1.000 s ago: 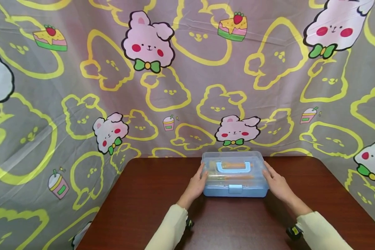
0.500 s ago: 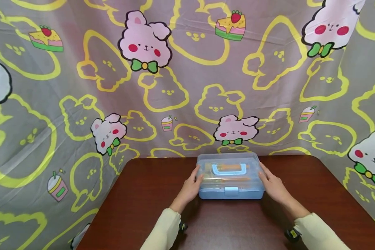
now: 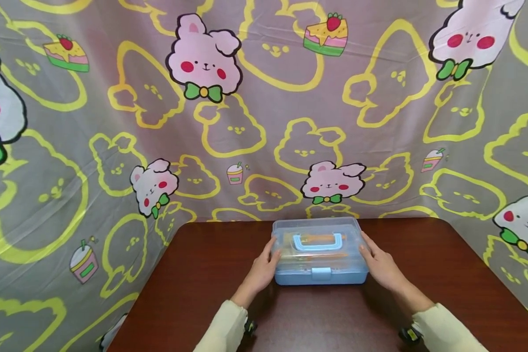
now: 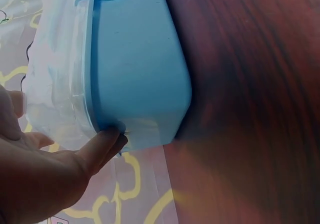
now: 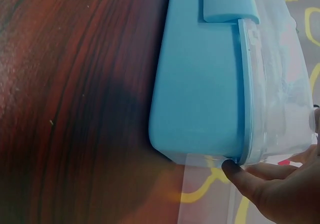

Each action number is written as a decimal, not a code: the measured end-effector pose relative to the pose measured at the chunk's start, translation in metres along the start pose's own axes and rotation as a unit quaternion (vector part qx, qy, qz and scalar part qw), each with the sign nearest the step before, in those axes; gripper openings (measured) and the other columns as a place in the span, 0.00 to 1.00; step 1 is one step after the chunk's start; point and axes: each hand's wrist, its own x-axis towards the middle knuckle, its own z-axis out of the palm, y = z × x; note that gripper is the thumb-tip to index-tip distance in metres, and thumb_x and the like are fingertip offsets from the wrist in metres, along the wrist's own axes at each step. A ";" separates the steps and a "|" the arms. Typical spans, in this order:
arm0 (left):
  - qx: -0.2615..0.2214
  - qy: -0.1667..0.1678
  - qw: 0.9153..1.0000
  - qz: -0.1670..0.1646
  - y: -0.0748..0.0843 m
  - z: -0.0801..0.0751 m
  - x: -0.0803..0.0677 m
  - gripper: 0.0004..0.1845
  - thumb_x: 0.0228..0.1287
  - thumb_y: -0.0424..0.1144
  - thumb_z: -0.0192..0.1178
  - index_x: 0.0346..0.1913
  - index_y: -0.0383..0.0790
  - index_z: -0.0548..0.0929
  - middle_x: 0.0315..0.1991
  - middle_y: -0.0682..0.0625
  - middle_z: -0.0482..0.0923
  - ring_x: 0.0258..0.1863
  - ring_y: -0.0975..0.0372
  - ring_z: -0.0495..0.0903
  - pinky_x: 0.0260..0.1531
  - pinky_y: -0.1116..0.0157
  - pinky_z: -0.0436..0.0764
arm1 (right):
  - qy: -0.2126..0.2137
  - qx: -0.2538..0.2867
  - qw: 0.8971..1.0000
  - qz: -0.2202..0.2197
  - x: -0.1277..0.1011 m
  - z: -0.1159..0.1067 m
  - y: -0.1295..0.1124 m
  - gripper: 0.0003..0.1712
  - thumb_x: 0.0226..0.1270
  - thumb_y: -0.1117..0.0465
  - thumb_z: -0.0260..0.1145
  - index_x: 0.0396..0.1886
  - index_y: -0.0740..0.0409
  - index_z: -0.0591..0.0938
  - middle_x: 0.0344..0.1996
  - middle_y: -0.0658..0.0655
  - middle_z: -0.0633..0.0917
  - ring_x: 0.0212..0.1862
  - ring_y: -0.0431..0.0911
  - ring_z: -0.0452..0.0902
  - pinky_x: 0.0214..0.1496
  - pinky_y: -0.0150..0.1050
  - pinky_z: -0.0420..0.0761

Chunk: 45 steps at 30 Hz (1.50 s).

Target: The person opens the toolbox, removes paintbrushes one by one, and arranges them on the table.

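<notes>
Nearest us, the left hand (image 3: 260, 270) at nine o'clock and right hand (image 3: 382, 266) at three press straight fingers (image 4: 102, 146) against the box (image 3: 320, 250) mid-counter (image 3: 202, 288); we judge even pressure keeps it square. Beyond hangs the curtain (image 3: 246, 98).

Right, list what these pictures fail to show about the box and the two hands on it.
- Box contents: in the head view only orange, stick-like shapes show through the cloudy lid; what they are is unclear.
- Latch: too small in the head view and cut off by the top edge in both wrist views, so fastened or not is unknown.
- Left hand and right hand: the fingertips lie against the box's ends; each wrist view shows mostly one thumb.
</notes>
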 end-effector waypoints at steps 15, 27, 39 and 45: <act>0.009 -0.002 1.000 0.015 -0.007 -0.009 -0.015 0.30 0.73 0.54 0.45 0.73 0.49 0.58 0.67 0.37 0.62 0.62 0.42 0.66 0.56 0.43 0.66 | -0.002 0.002 1.000 -0.009 -0.008 0.008 -0.007 0.36 0.76 0.44 0.42 0.75 0.59 0.52 0.63 0.76 0.64 0.62 0.68 0.61 0.58 0.64 0.63; 0.003 -0.010 1.000 0.005 -0.010 -0.019 -0.026 0.32 0.73 0.55 0.44 0.74 0.47 0.56 0.70 0.41 0.58 0.65 0.46 0.61 0.59 0.44 0.63 | -0.013 0.002 1.000 -0.008 -0.014 0.013 -0.017 0.36 0.76 0.43 0.42 0.75 0.59 0.52 0.64 0.75 0.63 0.63 0.67 0.61 0.59 0.63 0.64; 0.013 -0.003 1.000 -0.005 -0.010 -0.024 -0.035 0.31 0.73 0.54 0.45 0.74 0.48 0.57 0.68 0.38 0.61 0.64 0.46 0.62 0.59 0.45 0.63 | -0.012 0.006 1.000 -0.010 -0.018 0.019 -0.019 0.37 0.75 0.42 0.43 0.75 0.56 0.52 0.65 0.75 0.63 0.63 0.67 0.62 0.58 0.64 0.64; 0.010 0.004 1.000 0.000 -0.011 -0.026 -0.038 0.30 0.73 0.54 0.44 0.74 0.47 0.57 0.67 0.37 0.63 0.63 0.46 0.63 0.59 0.45 0.64 | -0.011 0.006 1.000 -0.012 -0.018 0.020 -0.019 0.38 0.74 0.40 0.43 0.75 0.56 0.53 0.64 0.74 0.64 0.62 0.66 0.64 0.57 0.63 0.66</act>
